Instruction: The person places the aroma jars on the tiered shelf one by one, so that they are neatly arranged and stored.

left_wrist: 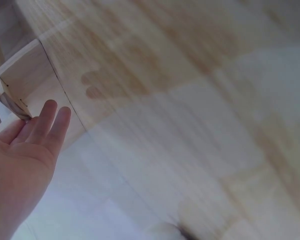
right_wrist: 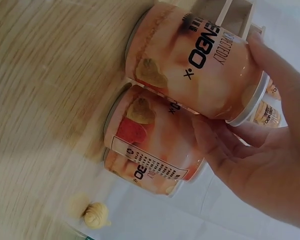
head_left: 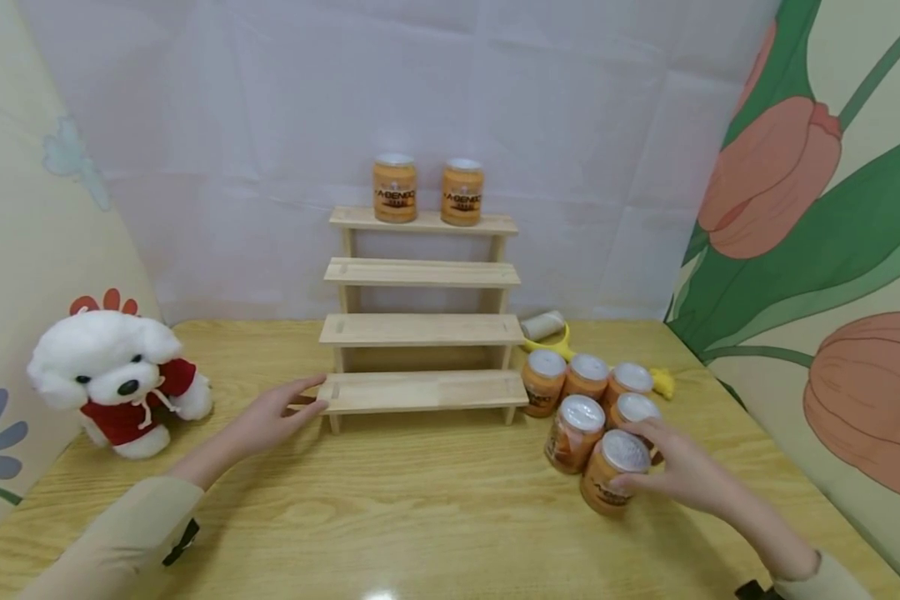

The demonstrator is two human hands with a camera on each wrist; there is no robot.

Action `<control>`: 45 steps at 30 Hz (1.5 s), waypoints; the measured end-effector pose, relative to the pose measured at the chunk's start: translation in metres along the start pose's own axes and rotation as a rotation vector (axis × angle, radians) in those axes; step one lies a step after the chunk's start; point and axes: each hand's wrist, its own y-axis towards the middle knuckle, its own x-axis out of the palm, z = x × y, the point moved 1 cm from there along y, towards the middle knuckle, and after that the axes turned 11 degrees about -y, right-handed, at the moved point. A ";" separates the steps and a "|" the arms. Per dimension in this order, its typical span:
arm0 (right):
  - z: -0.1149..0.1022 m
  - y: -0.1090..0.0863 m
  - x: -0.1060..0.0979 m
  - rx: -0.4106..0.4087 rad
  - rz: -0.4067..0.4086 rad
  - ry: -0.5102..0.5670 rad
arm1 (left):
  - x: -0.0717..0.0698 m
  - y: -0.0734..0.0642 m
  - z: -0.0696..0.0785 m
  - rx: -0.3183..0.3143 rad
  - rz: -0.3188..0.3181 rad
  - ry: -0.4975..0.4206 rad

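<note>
My right hand [head_left: 686, 475] grips the nearest orange can [head_left: 604, 492] around its upper part, thumb on one side and fingers on the other. The can stands upright with a silver lid. In the right wrist view this can [right_wrist: 195, 65] shows dark lettering, with another can [right_wrist: 152, 127] close beside it. At the left end of the four-step wooden stand [head_left: 420, 392], my left hand [head_left: 273, 417] pinches the lowest step between thumb and fingers. In the left wrist view two fingertips [left_wrist: 50, 107] stick out past the board's corner.
Two orange cans [head_left: 395, 190] stand on the top step. Several more cans [head_left: 546, 387] cluster right of the stand, near a yellow item [head_left: 558, 343] and a grey-white cylinder [head_left: 543, 325]. A white plush dog [head_left: 116, 375] in red sits at the left. Cloth [head_left: 592, 167] hangs behind.
</note>
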 end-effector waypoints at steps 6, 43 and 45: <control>0.002 -0.003 0.002 0.000 -0.010 0.055 | 0.000 0.000 -0.001 0.001 -0.006 0.003; -0.029 0.005 -0.013 0.034 -0.024 0.115 | -0.001 -0.001 -0.003 -0.005 -0.004 -0.015; -0.032 0.009 -0.013 0.041 0.000 0.108 | 0.000 -0.001 -0.003 -0.004 -0.003 -0.017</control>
